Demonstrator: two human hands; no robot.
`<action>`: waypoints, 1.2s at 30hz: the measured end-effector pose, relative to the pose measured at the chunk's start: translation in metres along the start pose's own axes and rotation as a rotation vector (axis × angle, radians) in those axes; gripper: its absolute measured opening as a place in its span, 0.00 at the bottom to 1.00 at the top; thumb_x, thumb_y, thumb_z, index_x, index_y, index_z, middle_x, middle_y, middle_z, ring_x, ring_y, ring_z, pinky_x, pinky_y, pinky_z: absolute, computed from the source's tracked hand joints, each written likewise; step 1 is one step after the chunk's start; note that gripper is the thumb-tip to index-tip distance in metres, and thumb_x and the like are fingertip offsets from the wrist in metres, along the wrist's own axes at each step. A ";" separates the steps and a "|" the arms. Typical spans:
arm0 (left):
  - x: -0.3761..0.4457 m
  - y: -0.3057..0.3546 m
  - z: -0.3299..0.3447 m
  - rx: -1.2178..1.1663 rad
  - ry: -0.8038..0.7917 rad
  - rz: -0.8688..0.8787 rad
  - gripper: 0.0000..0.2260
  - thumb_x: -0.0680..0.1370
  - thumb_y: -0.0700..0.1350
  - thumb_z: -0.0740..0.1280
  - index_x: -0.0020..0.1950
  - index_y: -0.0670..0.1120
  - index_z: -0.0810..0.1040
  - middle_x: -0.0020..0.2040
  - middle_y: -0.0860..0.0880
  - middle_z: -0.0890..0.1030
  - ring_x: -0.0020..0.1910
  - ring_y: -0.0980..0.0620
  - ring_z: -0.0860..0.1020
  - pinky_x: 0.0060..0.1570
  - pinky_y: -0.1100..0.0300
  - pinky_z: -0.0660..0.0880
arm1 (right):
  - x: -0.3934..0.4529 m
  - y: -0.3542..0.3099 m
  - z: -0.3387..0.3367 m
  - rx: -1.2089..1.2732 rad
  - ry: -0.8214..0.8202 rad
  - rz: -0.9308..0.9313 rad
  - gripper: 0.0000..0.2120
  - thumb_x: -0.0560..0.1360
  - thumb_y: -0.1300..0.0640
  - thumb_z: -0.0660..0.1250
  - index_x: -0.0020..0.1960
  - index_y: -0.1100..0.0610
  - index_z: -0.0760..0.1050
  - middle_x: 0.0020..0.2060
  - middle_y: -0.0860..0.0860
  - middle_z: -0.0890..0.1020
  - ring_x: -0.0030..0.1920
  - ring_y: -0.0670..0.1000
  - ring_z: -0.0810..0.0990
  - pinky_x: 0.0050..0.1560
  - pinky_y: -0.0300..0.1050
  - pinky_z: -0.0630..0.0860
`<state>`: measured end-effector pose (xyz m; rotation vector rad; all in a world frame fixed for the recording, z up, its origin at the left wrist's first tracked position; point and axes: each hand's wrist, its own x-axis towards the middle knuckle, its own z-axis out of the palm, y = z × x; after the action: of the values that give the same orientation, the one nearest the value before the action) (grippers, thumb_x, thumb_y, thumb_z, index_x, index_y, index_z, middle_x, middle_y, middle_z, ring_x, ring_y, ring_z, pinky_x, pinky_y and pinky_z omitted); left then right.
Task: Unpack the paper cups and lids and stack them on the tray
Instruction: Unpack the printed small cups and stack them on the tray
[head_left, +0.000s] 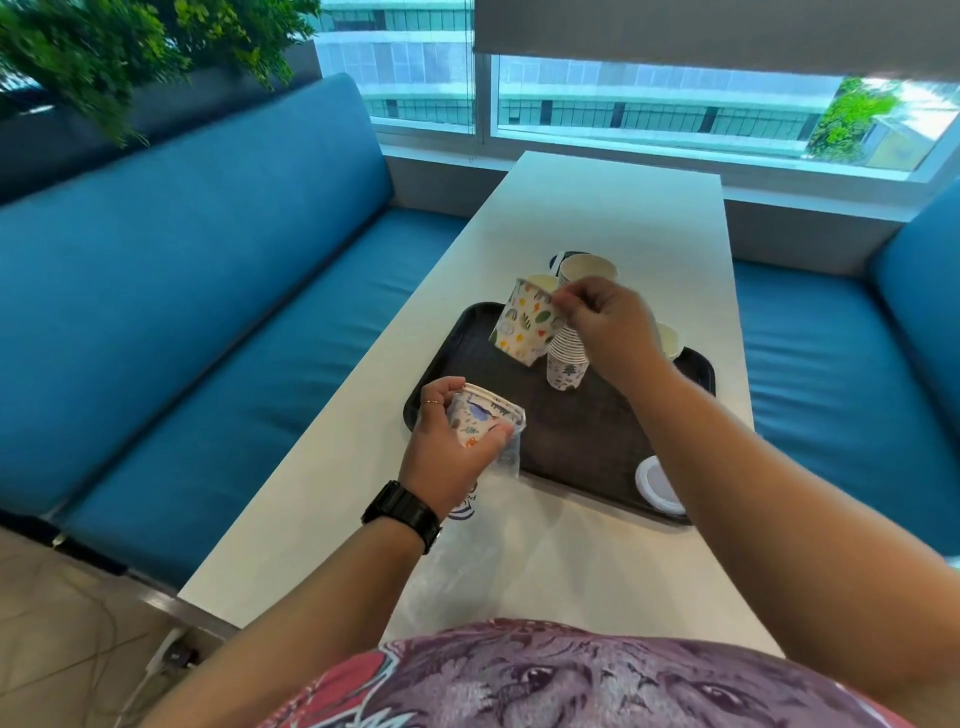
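Paper cup, printed, tilted, pinched at its rim by right hand, held above black tray just beside tall nested stack. Likely step: drop it onto that stack. Do it well: level the cup, centre over top rim, lower straight, release only once seated so stack doesn't tip. Left hand grips remaining cups inside clear plastic bag at tray's near-left edge. Right arm reaches forward, wrist bent down. White lid lies at tray's near-right corner.
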<state>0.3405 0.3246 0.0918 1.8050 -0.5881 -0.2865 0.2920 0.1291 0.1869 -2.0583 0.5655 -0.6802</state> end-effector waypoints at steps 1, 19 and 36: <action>0.001 0.000 0.000 0.003 -0.001 -0.004 0.29 0.73 0.46 0.76 0.63 0.58 0.61 0.60 0.51 0.72 0.54 0.57 0.77 0.45 0.71 0.77 | 0.009 -0.004 -0.006 -0.033 0.035 -0.025 0.05 0.78 0.55 0.67 0.48 0.53 0.81 0.42 0.48 0.82 0.41 0.45 0.78 0.36 0.30 0.69; 0.007 -0.006 0.005 -0.029 -0.004 -0.047 0.28 0.73 0.45 0.76 0.63 0.56 0.62 0.61 0.51 0.72 0.55 0.56 0.77 0.45 0.72 0.76 | 0.068 0.024 -0.034 -0.662 0.057 -0.266 0.11 0.79 0.56 0.63 0.54 0.61 0.80 0.51 0.58 0.80 0.56 0.60 0.75 0.55 0.52 0.71; 0.009 -0.008 0.004 -0.022 0.002 -0.054 0.29 0.72 0.47 0.77 0.64 0.57 0.62 0.63 0.51 0.72 0.57 0.54 0.77 0.48 0.71 0.78 | 0.044 0.038 -0.014 -0.534 0.101 -0.331 0.11 0.78 0.57 0.66 0.59 0.56 0.81 0.62 0.53 0.80 0.69 0.52 0.72 0.71 0.49 0.63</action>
<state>0.3478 0.3186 0.0836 1.8015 -0.5334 -0.3262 0.3103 0.0741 0.1723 -2.6658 0.5039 -0.9011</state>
